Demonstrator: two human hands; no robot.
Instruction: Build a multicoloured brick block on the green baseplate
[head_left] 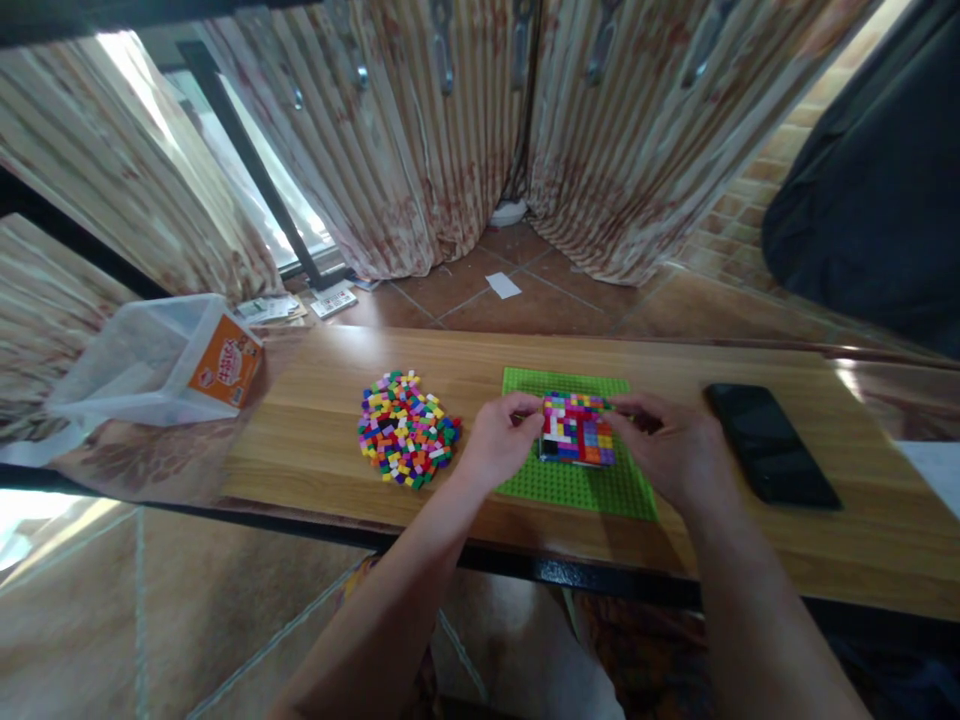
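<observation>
we have both hands at the brick build (577, 432), a small block of many colours that sits over the green baseplate (525, 380), right of the middle of our wooden table (300, 440). our left hand (501, 440) is at the build's left side, thumb and forefinger drawn close together at its upper left edge. our right hand (671, 445) is on the other side, fingers bent, with thumb and fingertips near the upper right corner. we cannot tell whether either hand grips the build or pinches a single brick, as the fingertips are too small to make out. the top of the build shows red, white, pink, orange and purple, with a black patch at its lower left.

to the left of the baseplate, well apart from it, we see a loose pile of bricks (409, 430) in mixed colours, spread on the bare wood. right of our right hand a black phone (772, 443) lies flat and slanted, and part of a white sheet (934, 475) shows at the right edge of our view. by the table's left end stands a clear plastic box (150, 350) with an orange label (227, 365). patterned curtains (450, 150) hang beyond the tiled floor (450, 300).
</observation>
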